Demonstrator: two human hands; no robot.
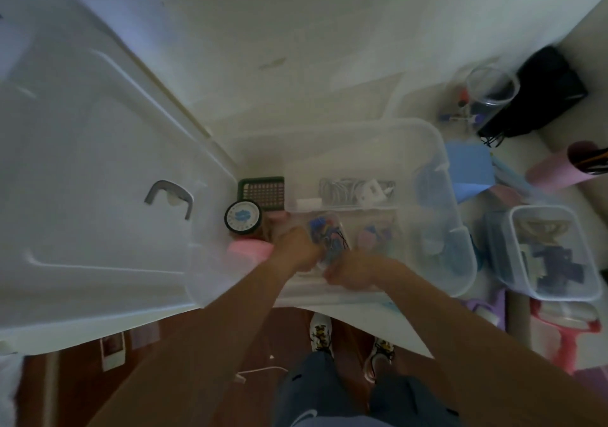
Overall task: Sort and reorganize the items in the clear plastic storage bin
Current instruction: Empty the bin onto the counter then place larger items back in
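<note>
The clear plastic storage bin [437, 150] stands open on a white table, its near rim at the table's front edge. Inside lie a small clear box of colourful clips [329, 235], a tangle of grey cables with a white adapter [355, 189], a green-framed grid tray [261, 193], a round black-rimmed tin [243, 217] and a pink cup [248, 250]. My left hand [294, 249] and my right hand [353, 270] both grip the small clip box from either side, low in the bin. The image is blurred, so finger detail is unclear.
The bin's large lid [98, 163] leans at the left. On the right stand a smaller clear container [552, 252], a blue pad [470, 170], a clear jar [490, 87], a black bag [546, 91] and a pink pencil cup [566, 166]. My shoes show below.
</note>
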